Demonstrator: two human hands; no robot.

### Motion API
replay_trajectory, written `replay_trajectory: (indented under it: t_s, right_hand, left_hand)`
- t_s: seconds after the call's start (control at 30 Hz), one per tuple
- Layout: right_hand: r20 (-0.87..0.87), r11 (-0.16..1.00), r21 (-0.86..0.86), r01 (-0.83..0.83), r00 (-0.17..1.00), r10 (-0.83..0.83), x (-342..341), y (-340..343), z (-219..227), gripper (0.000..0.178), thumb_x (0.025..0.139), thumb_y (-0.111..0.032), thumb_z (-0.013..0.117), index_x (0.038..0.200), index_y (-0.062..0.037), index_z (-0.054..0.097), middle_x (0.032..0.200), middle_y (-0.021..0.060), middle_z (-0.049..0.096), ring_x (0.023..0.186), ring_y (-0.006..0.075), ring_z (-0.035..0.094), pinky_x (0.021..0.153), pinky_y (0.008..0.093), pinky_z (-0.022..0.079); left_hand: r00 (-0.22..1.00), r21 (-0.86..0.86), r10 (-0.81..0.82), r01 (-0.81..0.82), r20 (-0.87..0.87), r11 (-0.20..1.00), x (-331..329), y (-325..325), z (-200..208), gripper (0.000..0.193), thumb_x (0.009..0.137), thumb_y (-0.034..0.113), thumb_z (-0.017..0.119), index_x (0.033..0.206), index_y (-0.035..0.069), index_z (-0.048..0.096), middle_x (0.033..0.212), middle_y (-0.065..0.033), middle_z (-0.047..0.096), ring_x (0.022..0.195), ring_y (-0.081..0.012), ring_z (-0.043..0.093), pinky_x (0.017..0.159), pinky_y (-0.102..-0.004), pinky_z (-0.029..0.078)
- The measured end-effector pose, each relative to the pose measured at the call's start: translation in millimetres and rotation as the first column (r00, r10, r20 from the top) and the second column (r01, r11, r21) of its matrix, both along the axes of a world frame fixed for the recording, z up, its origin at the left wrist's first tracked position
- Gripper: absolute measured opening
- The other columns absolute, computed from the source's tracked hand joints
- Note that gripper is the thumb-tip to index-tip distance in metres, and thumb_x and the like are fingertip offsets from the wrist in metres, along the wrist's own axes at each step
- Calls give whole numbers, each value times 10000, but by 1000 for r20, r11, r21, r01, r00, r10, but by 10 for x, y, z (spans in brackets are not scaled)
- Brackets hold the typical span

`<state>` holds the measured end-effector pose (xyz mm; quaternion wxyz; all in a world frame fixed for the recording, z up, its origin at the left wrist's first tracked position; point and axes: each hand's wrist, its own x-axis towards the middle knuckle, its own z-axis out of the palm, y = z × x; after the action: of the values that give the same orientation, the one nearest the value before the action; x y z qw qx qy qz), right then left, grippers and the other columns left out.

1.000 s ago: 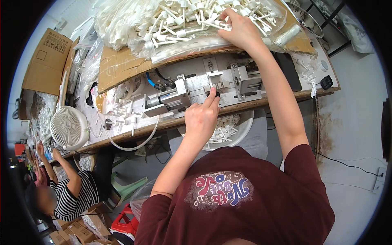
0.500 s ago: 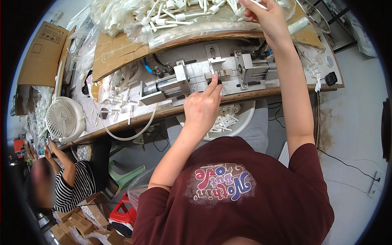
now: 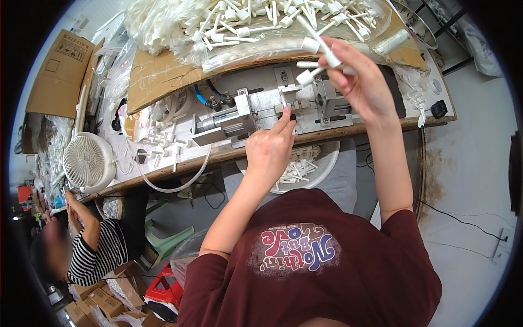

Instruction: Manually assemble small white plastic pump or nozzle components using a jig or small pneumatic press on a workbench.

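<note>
My right hand (image 3: 362,82) is closed around a few white plastic stick parts with cylinder heads (image 3: 330,57), raised over the right end of a clamping jig. My left hand (image 3: 269,150) reaches to the middle of this metal jig (image 3: 261,111), index finger stretched out and the other fingers partly bent. Its fingertip touches a white stick part (image 3: 284,100) standing in the jig's centre block. The left thumb is hidden under the hand. Beyond the jig lies a heap of the same white parts (image 3: 234,27) on clear plastic film and cardboard (image 3: 158,76).
A white basket (image 3: 329,169) of white parts sits below the bench edge, over my lap. Loose white parts (image 3: 174,150), a clear hose (image 3: 163,189) and a white fan (image 3: 89,162) are to the left. A person in a striped shirt (image 3: 101,250) works at the far left.
My right hand has come back from the heap toward me, with several white parts now showing in its fingers. My left hand stays at the jig's centre.
</note>
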<state>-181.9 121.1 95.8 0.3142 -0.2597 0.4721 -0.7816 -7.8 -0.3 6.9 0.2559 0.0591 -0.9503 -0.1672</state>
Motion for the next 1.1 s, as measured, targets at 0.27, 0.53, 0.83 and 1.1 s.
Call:
replay_trajectory:
  t_s: [0.27,0.53,0.83,1.1]
  right_hand:
    - [-62,953,291,87,995,-72,650,129,-282,285,934,-143,667,1192,-24,670,800,-5,667,586,7,522,507,157,396]
    - [-58,942,336,16,998,4,846,235,-491,264,956,-153,642,1176,-10,670,835,10,673,594,5,472,515,172,373]
    - [-109,915,360,179,983,-149,727,386,-500,77,901,-79,685,955,-27,665,765,-10,669,556,-14,449,488,164,322]
    - [-45,923,343,176,984,-171,707,475,-494,98,843,-42,734,925,-33,682,732,-18,639,554,-7,450,487,163,324]
  left_hand:
    - [923,334,-50,188,-381,924,68,0,416,417,690,55,860,1064,15,679,1013,-116,686,724,-164,655,627,-275,549]
    - [957,409,-83,196,-280,891,139,43,379,360,695,59,853,1025,21,714,943,-80,659,769,-158,669,654,-276,578]
    - [991,317,-52,90,-125,944,136,-3,26,299,751,41,802,1035,9,714,1156,-98,656,769,-162,697,674,-276,588]
    - [997,-8,-13,12,-75,1000,13,1,-28,275,735,135,785,1005,96,744,1122,-5,719,606,-200,643,587,-296,526]
